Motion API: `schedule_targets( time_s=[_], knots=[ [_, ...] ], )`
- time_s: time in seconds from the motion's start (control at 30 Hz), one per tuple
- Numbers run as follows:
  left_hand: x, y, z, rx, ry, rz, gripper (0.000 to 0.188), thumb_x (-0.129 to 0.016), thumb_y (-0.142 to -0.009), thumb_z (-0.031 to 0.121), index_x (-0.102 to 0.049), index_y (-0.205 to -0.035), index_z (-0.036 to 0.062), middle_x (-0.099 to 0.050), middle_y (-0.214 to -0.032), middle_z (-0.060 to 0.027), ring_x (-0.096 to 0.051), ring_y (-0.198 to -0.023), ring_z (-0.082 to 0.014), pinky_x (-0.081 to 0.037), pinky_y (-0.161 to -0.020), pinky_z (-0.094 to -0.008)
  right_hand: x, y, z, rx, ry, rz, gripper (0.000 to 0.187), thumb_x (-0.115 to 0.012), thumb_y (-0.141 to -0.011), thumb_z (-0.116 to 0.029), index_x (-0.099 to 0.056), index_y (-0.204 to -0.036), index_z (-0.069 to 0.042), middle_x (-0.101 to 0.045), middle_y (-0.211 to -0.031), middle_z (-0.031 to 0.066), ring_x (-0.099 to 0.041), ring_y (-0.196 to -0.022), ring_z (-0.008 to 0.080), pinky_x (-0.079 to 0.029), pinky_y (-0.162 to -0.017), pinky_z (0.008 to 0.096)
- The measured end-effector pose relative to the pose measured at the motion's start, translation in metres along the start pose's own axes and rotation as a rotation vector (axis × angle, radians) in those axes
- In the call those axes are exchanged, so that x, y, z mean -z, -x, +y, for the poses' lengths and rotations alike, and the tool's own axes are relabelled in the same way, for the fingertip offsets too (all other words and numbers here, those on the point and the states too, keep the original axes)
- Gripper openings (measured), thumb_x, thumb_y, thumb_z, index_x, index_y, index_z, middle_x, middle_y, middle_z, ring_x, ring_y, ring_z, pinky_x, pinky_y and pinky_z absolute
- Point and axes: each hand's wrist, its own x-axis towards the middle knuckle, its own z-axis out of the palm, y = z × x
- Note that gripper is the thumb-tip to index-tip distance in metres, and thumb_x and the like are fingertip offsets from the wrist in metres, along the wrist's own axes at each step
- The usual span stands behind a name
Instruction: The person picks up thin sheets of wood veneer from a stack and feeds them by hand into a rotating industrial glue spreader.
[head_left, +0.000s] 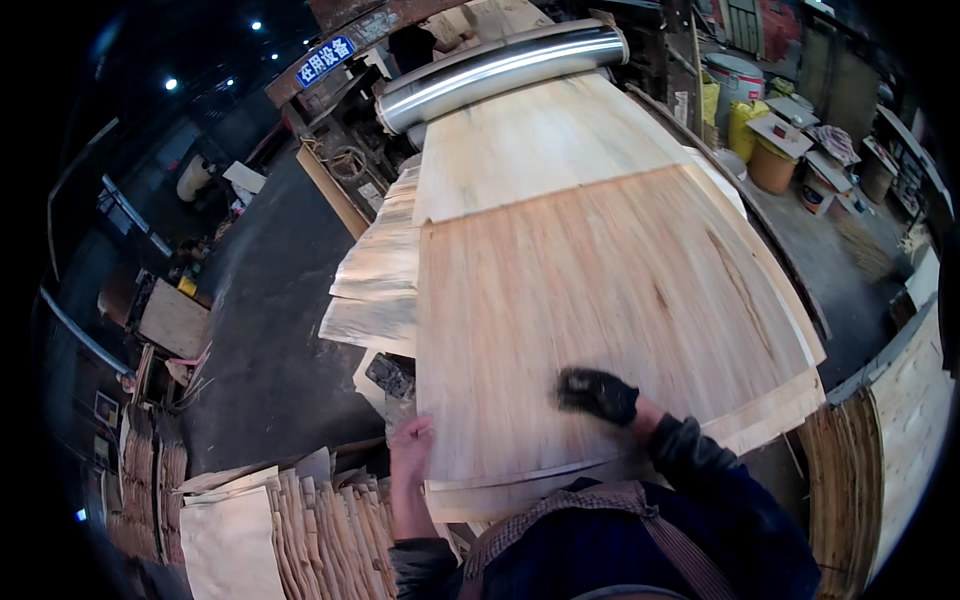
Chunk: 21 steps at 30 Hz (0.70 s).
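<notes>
A long sheet of wood veneer [560,300], pale brown with dark streaks, lies lengthwise in front of me on a stack. My left hand [411,448] is bare, its fingers bent and closed at the sheet's near left edge. Over the near middle of the same sheet is my right hand [602,396], in a black glove. Motion smears its fingertips, so whether they are bent is unclear. A paler veneer sheet [520,140] extends from the far end of the brown one to a shiny metal roller [505,78].
Ragged veneer pieces [375,260] jut out left of the stack. Upright veneer bundles stand at lower left [320,530] and lower right [845,490]. Buckets [772,165] and a yellow bag [743,125] are at far right. Beyond the roller, a person's arm [455,42] shows.
</notes>
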Motion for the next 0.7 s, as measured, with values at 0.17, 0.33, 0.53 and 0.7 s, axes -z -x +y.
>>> schedule_targets(
  time_s=[0.17,0.33,0.53,0.7],
  knots=[
    [0.005,0.014,0.061,-0.152,0.228,-0.135,0.038,-0.053,-0.078,-0.010,-0.059,-0.115,-0.0002,-0.062,-0.103,-0.0063,-0.057,-0.090,-0.0115,-0.046,-0.079,-0.0244,-0.025,0.079,0.054,-0.157,0.002,0.166,0.025,-0.053,-0.090,-0.016,-0.053,-0.113,-0.005,-0.060,-0.110,0.0130,-0.058,-0.104,0.0301,-0.047,-0.091,0.0427],
    [0.017,0.026,0.103,-0.269,0.346,-0.177,0.037,-0.053,-0.079,-0.010,-0.059,-0.114,-0.0002,-0.063,-0.103,-0.0071,-0.059,-0.087,-0.0109,-0.047,-0.078,-0.0239,-0.036,0.133,0.057,-0.154,-0.002,0.408,0.029,-0.053,-0.091,-0.032,-0.059,-0.094,-0.004,-0.064,-0.087,0.0109,-0.063,-0.084,0.0297,-0.052,-0.076,0.0426],
    [0.031,0.028,0.119,-0.303,0.505,-0.173,0.040,-0.051,-0.080,-0.007,-0.053,-0.120,0.0015,-0.063,-0.104,-0.0115,-0.062,-0.087,-0.0169,-0.051,-0.076,-0.0293,-0.051,0.157,0.033,0.333,-0.120,0.325,0.031,-0.054,-0.090,-0.034,-0.060,-0.084,-0.004,-0.064,-0.076,0.0124,-0.063,-0.080,0.0310,-0.049,-0.080,0.0483],
    [0.038,0.011,0.085,-0.134,0.581,-0.110,0.041,-0.048,-0.084,-0.004,-0.049,-0.124,0.0032,-0.061,-0.105,-0.0115,-0.061,-0.090,-0.0188,-0.050,-0.080,-0.0317,-0.062,0.132,0.009,0.291,0.098,0.466,0.028,-0.053,-0.090,-0.031,-0.058,-0.089,-0.004,-0.064,-0.077,0.0155,-0.063,-0.078,0.0312,-0.050,-0.079,0.0460]
  ],
)
